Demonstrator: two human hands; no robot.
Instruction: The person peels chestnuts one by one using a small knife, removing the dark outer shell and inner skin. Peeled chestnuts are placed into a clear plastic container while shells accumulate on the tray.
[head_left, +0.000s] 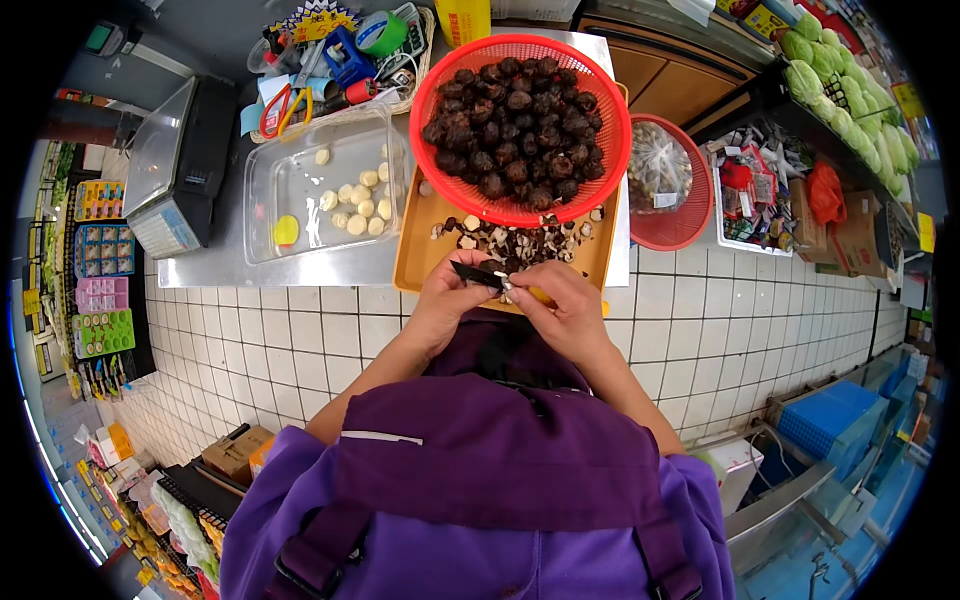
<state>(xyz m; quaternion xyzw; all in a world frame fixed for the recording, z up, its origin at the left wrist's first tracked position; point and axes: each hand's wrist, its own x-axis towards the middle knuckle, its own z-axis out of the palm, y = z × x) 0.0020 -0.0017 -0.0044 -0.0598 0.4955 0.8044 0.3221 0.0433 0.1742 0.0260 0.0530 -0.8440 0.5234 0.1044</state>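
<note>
My right hand (564, 301) grips a knife with a yellow handle (541, 297). Its black blade (474, 274) points left, across the fingers of my left hand (448, 296). Between my fingertips is a small pale piece, apparently a water chestnut, mostly hidden by blade and fingers. Both hands are over the near edge of an orange-yellow tray (409, 259), where dark and white peelings (517, 244) lie with a few whole pieces. A red plastic colander (421, 176) heaped with unpeeled dark-brown water chestnuts (517, 135) rests over the tray's far part.
Peeled water chestnuts (358, 206) and a yellow disc (286, 231) sit in a clear plastic container (262, 187) at left, on the steel table (217, 274). Behind it stands a wicker basket (337, 112) with scissors and tape. A scale (184, 165) is far left, a red basket (664, 232) right.
</note>
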